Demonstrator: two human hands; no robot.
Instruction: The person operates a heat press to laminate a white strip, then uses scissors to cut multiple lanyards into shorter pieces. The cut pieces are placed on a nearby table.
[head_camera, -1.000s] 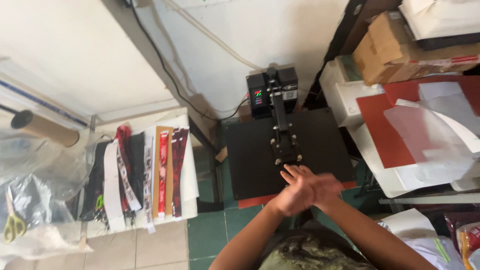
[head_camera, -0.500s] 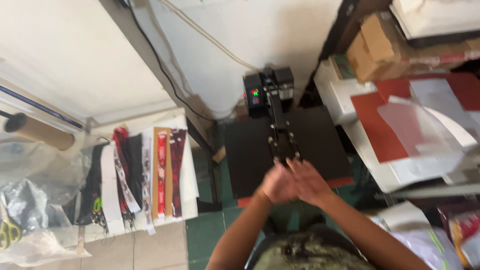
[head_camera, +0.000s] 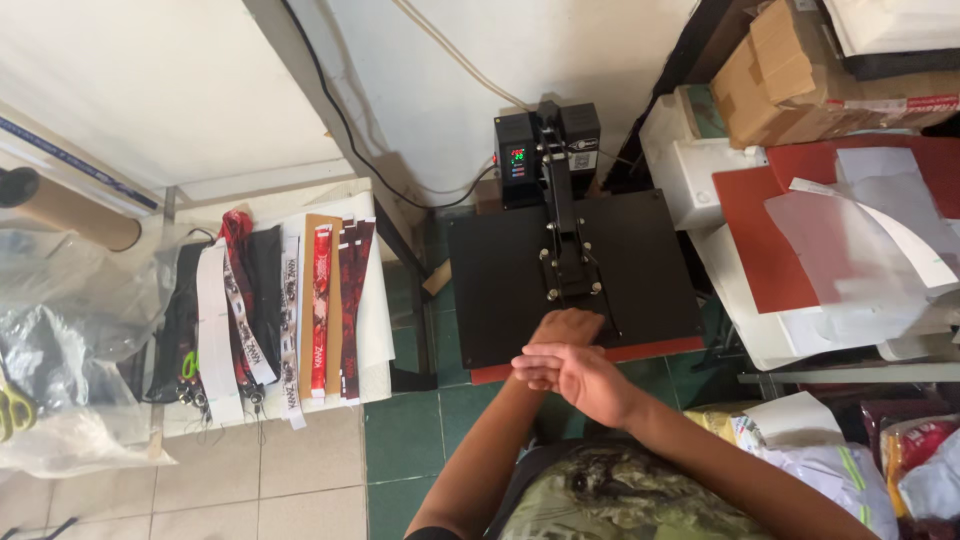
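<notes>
Where the two forearms cross at lower centre: hands stacked at the near edge of the heat press.
Right hand (head_camera: 575, 375): flat, fingers extended toward frame left, laid over the left wrist; nothing gripped.
Left hand (head_camera: 566, 327): curled into a fist just below the press handle (head_camera: 572, 262); whether it grips the handle's end cannot be told.
Heat press (head_camera: 572, 270): centre of frame, black upper plate closed over a red pad whose edge shows along the near side; control box (head_camera: 518, 165) with lit display at its far end, by the wall.
Desk (head_camera: 375, 300): left of the press, carrying printed lanyard strips (head_camera: 285, 305) laid side by side.
Red sheets (head_camera: 775, 240): right of the press, with translucent paper on top.
Cardboard boxes (head_camera: 790, 70): upper right.
</notes>
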